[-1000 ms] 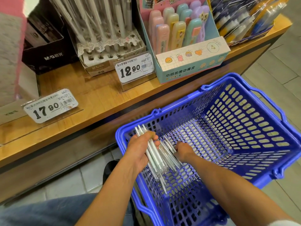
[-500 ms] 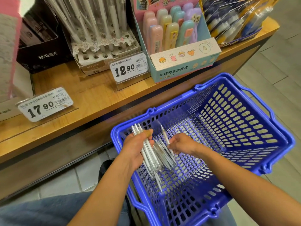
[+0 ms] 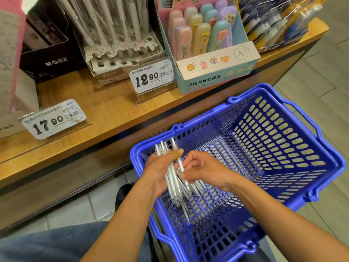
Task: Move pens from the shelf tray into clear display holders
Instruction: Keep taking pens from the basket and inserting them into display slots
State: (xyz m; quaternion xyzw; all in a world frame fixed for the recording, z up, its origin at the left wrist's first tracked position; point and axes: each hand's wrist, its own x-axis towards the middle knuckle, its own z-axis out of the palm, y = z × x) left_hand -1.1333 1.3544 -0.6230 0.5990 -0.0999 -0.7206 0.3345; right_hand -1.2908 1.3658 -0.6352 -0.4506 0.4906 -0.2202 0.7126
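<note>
Since half a second ago, right hand (image 3: 203, 170) has carried one pen (image 3: 180, 164) up against the pens (image 3: 171, 174) clamped in left hand (image 3: 157, 171) over the blue basket (image 3: 283, 140)'s near-left corner, pinching it; I judge gathering continues, holders unfilled.

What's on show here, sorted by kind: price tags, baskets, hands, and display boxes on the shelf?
Price tags: 2, the 17.90 tag and the 12.90 tag
Blue basket: 1
Hands: 2, left hand and right hand
Pastel eraser box: 1
White pen stand: 1
Total: 7
</note>
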